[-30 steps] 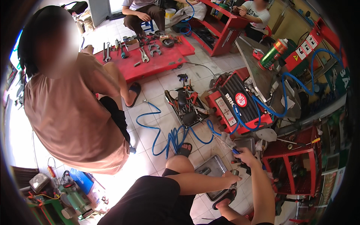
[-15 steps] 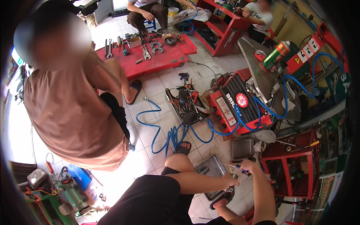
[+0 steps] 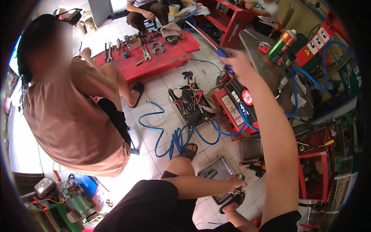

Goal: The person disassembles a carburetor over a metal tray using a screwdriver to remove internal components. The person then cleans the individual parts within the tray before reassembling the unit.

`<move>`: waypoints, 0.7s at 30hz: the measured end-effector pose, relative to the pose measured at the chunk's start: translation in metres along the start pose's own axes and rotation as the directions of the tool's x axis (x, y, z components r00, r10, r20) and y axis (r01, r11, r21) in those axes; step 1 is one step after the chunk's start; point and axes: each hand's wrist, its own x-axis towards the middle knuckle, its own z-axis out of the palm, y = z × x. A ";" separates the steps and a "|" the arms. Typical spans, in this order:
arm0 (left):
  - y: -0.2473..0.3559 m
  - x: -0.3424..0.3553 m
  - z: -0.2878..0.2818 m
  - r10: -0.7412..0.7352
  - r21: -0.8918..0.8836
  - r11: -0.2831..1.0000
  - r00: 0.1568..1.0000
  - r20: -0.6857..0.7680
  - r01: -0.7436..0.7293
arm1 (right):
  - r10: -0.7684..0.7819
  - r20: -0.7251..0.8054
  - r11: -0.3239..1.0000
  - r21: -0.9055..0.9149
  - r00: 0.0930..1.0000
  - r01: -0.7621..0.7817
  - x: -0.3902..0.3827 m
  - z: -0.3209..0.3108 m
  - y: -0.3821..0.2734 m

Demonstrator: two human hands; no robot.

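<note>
My right hand point(image 3: 240, 65) is raised ahead on the right, its fingers wrapped round the blue handle of a screwdriver point(image 3: 220, 52). The tool's long thin shaft points up and left, away from me. Low in front of me, my left hand point(image 3: 235, 183) grips a cylindrical metal part point(image 3: 240, 177) with a greenish end; fingers cover most of it. Beside that hand lies a grey metal tray point(image 3: 221, 164) on the floor, with a dark cylindrical piece point(image 3: 210, 174) inside.
A blue coiled air hose point(image 3: 178, 141) crosses the tiles. Beyond it stand a tool-filled bin point(image 3: 191, 104) and a red machine point(image 3: 234, 106). A seated person point(image 3: 73, 116) in brown is at left, near a red platform point(image 3: 131, 67) with wrenches. An orange-black tool point(image 3: 258, 168) lies right of the tray.
My right hand has swung up and forward from beside my left hand, carrying the screwdriver. My left hand stays low with the metal part. The person in brown has shifted slightly.
</note>
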 end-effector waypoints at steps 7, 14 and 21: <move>0.010 -0.015 -0.004 -0.003 0.046 0.999 0.999 0.048 0.000 | 0.198 0.067 0.980 -0.049 0.978 -0.195 -0.104 -0.020 0.071; 0.007 -0.019 0.002 0.011 0.073 0.997 0.999 -0.037 -0.008 | 0.291 -0.110 0.944 0.195 0.950 -0.266 -0.259 -0.062 0.115; 0.008 -0.014 0.006 -0.021 0.017 1.000 0.997 -0.072 0.022 | 0.415 -0.456 0.856 0.489 0.787 -0.168 -0.451 -0.047 0.216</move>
